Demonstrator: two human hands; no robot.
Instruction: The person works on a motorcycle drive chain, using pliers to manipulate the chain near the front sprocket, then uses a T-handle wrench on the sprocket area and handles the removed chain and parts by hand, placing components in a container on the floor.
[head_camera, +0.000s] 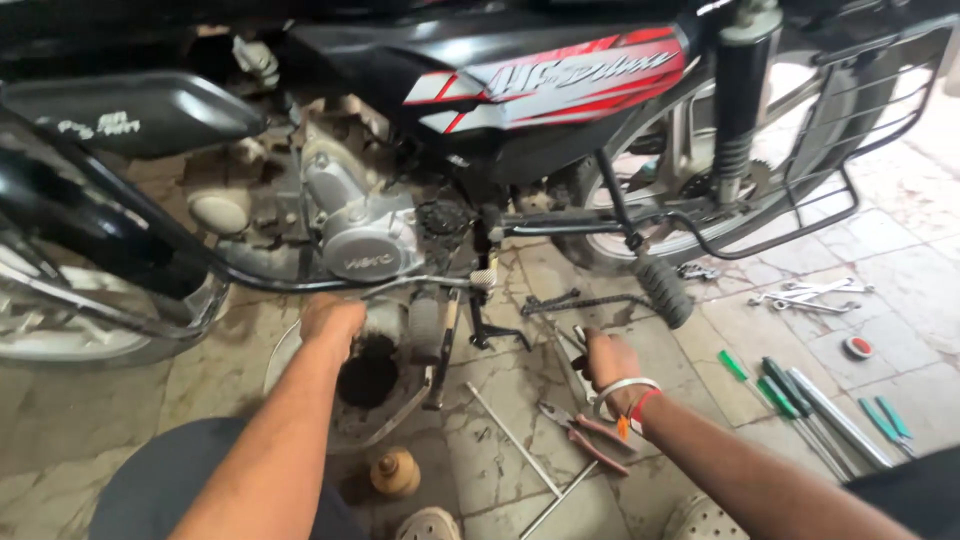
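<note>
Red-and-white decal (560, 78) — black motorcycle side panel (470, 120), upper centre

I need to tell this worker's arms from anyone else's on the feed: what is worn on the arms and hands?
Both forearms are bare, with no sleeves or gloves in view. The left hand has nothing on hand or wrist. The right hand has a silver metal bangle at the wrist, with a red thread band beside it and an orange bit hanging by it.

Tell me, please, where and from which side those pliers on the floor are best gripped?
Grip the pliers by the two red handles, coming from above on the right: they lie flat, handles spread toward the right hand, jaws pointing at the motorcycle.
</note>
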